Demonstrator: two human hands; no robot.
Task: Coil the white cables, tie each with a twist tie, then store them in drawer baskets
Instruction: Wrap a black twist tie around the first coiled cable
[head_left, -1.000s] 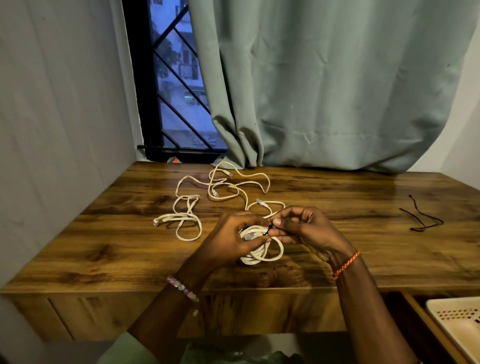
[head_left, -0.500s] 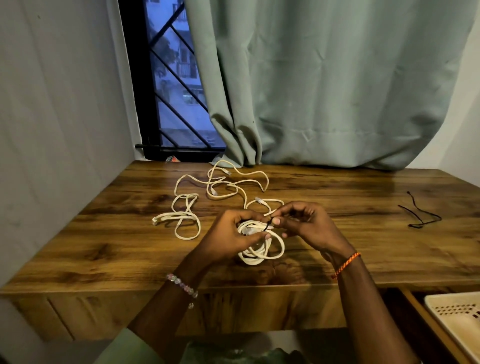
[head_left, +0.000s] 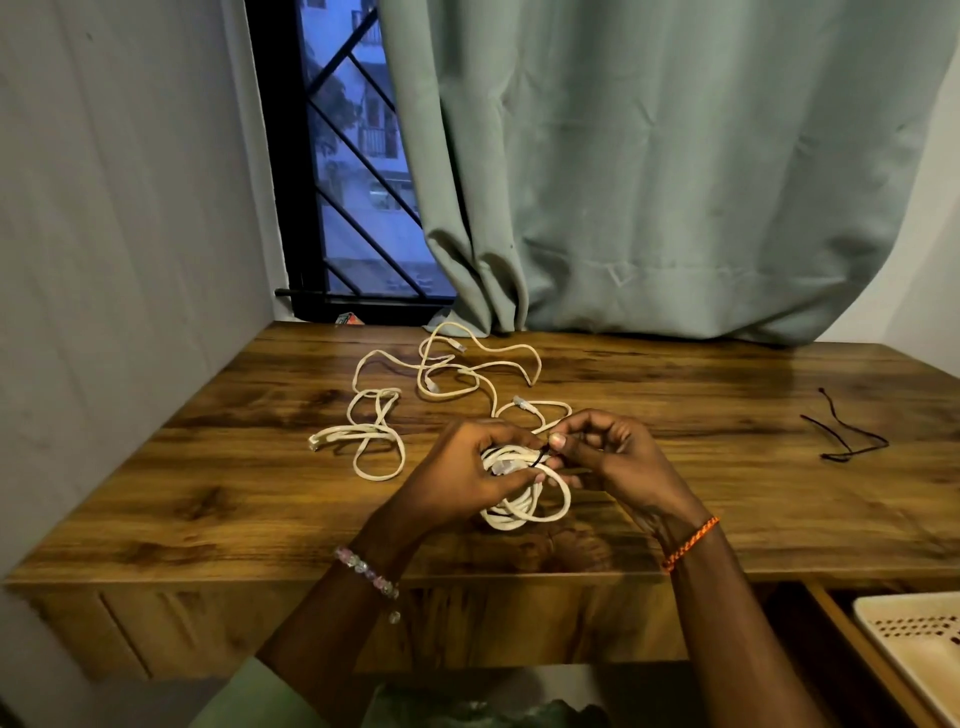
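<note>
Wooden worktop under a window with a pale green curtain drawn across most of it.

Left hand sits near the middle of the worktop, toward the front edge. Its fingers curl round a coiled white cable, thumb underneath, gripping the bundle at its upper side. The loops hang below the hand, just above or touching the wood; cannot tell which.

Right hand is just beside the left, touching the same coil. Thumb and forefinger pinch a thin black twist tie at the top of the coil, where it wraps the strands. Only a short dark piece of the tie shows between the two hands.

Loose white cables lie uncoiled behind the hands, spreading from the middle of the worktop toward the back edge and the left. One bunch of loops sits to the left of the left hand, apart from it. A connector end lies just behind the right hand's knuckles.

Spare black ties lie well apart toward the right edge, crossed loosely.

Below the front right corner, an open drawer holds a cream perforated basket, partly cut off by the frame.

Beaded bracelet on the left wrist; orange braided band on the right. A small red item sits at the window sill by the back edge, too small to identify.
</note>
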